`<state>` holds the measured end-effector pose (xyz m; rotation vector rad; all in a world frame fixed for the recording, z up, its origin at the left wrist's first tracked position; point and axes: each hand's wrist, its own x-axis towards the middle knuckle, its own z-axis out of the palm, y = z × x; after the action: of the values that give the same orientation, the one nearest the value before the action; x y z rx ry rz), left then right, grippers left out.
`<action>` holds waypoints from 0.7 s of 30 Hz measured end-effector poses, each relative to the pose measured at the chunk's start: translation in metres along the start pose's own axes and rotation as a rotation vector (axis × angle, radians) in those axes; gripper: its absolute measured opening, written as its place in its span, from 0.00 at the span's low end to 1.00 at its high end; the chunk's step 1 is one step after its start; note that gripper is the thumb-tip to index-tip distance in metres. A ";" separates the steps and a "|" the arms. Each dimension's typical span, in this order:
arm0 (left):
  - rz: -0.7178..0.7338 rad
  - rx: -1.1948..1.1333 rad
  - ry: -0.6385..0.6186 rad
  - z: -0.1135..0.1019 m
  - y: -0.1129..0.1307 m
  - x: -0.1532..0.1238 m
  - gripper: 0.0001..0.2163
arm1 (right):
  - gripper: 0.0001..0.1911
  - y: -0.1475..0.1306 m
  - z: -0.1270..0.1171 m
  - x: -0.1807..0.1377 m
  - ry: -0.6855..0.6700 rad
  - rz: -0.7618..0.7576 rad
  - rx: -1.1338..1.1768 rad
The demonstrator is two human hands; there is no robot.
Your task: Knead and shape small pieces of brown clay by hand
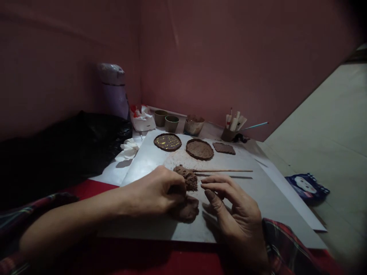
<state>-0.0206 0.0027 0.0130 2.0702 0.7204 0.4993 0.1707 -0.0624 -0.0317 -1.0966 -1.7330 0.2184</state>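
My left hand (164, 191) is closed, its fingers curled down against a smooth brown clay lump (187, 211) near the front of the white board (229, 221). Its fingertips are partly hidden behind the hand. To the right of that lump, my right hand (233, 206) is held with its fingers apart and nothing in them; dark clay smears its thumb. A rougher, crumbly clay lump (187, 177) lies just beyond both hands. Beside it, a thin wooden stick (226, 170) points to the right.
Farther back on the board are a yellow-dotted clay disc (168, 141), a plain rimmed clay disc (200, 149) and a flat clay slab (224, 148). Behind stand small cups (171, 124), a smeared bowl (194, 125) and a tool holder (228, 133). A black bag (65, 152) lies left.
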 end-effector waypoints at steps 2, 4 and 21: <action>-0.040 -0.146 0.028 0.001 0.000 -0.001 0.06 | 0.07 -0.001 0.000 0.000 0.033 0.010 -0.006; -0.089 -0.249 0.129 0.001 0.000 -0.001 0.06 | 0.06 -0.002 0.001 0.000 0.071 0.020 -0.011; -0.029 -0.225 0.225 0.010 -0.009 0.003 0.06 | 0.05 0.000 0.000 -0.001 0.113 0.059 -0.018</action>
<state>-0.0151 0.0028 0.0001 1.8095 0.7859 0.7698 0.1704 -0.0637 -0.0325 -1.1527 -1.6064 0.1738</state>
